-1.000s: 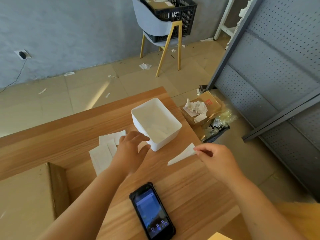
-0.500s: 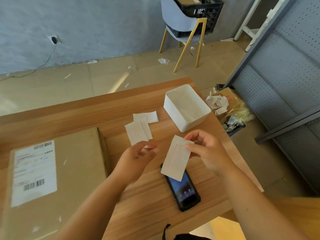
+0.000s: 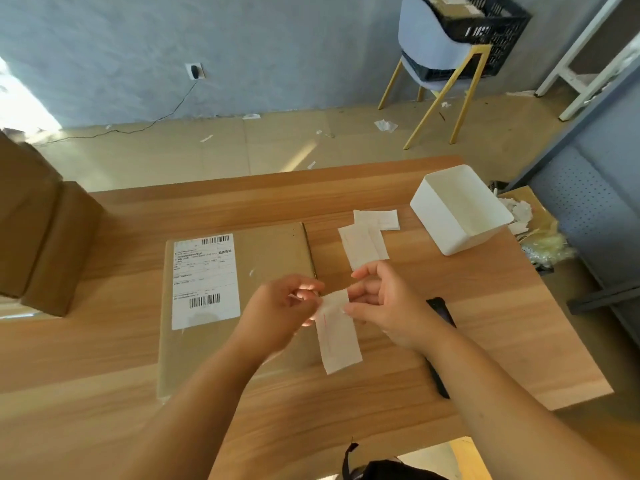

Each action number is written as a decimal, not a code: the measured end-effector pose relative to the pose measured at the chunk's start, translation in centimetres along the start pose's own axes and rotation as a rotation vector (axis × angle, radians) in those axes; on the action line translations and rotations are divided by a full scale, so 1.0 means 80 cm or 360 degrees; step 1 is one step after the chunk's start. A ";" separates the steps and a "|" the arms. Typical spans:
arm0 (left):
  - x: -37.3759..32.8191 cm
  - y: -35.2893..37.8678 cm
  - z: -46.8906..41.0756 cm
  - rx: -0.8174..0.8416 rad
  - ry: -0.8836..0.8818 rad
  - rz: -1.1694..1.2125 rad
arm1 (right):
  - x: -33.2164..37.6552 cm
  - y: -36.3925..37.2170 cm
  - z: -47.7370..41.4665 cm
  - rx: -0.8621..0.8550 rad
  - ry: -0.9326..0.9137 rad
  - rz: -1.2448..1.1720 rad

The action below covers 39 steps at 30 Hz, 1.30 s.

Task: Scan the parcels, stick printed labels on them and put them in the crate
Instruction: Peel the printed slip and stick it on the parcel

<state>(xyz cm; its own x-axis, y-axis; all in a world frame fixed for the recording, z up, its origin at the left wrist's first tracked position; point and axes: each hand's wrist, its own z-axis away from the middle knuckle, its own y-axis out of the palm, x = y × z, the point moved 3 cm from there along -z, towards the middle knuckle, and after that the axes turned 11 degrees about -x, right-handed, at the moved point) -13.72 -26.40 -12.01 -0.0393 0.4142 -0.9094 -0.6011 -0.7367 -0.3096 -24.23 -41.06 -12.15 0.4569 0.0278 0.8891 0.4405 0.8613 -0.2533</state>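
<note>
A flat cardboard parcel (image 3: pixel 270 268) with a white shipping label (image 3: pixel 206 278) lies on the wooden table (image 3: pixel 485 306). Both hands meet just above its right edge. My left hand (image 3: pixel 277 310) and my right hand (image 3: pixel 384 303) pinch the top of a white printed label (image 3: pixel 337 336), which hangs down between them. More loose labels (image 3: pixel 363 237) lie beyond my right hand. A dark handheld scanner (image 3: pixel 441 311) lies mostly hidden under my right forearm. The black crate (image 3: pixel 485 26) sits on a chair at the far right, with a parcel inside.
A white plastic bin (image 3: pixel 460 209) stands at the table's far right. Stacked cardboard boxes (image 3: pixel 38 230) fill the left edge. A box of paper scraps (image 3: pixel 530 216) sits on the floor by a grey perforated rack (image 3: pixel 595 188).
The view has swung left, which brings the whole parcel into sight. My left hand has closed on the label that my right hand held alone. The label now hangs over the parcel's right edge.
</note>
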 end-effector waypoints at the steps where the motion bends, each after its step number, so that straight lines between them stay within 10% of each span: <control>1: 0.006 -0.009 0.003 -0.0049 -0.0002 0.0003 | -0.003 0.012 0.000 -0.0028 0.0027 -0.0044; 8: 0.049 -0.077 0.024 -0.0552 -0.0046 0.0290 | -0.017 0.070 0.014 -0.0312 0.0240 0.0112; 23: 0.105 -0.137 0.074 -0.0758 -0.0280 0.0534 | -0.009 0.149 0.023 -0.0202 0.0202 -0.0088; 39: 0.155 -0.163 0.072 -0.0977 -0.0440 -0.0251 | -0.020 0.221 -0.002 -0.0348 -0.0119 0.0322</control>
<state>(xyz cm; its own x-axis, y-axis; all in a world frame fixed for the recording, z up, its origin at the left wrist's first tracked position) -10.96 -8.54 -17.64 -0.2395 0.6022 -0.7616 -0.0589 -0.7920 -0.6077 -17.04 -26.00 -18.08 0.4980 0.2319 0.8356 0.5057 0.7051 -0.4971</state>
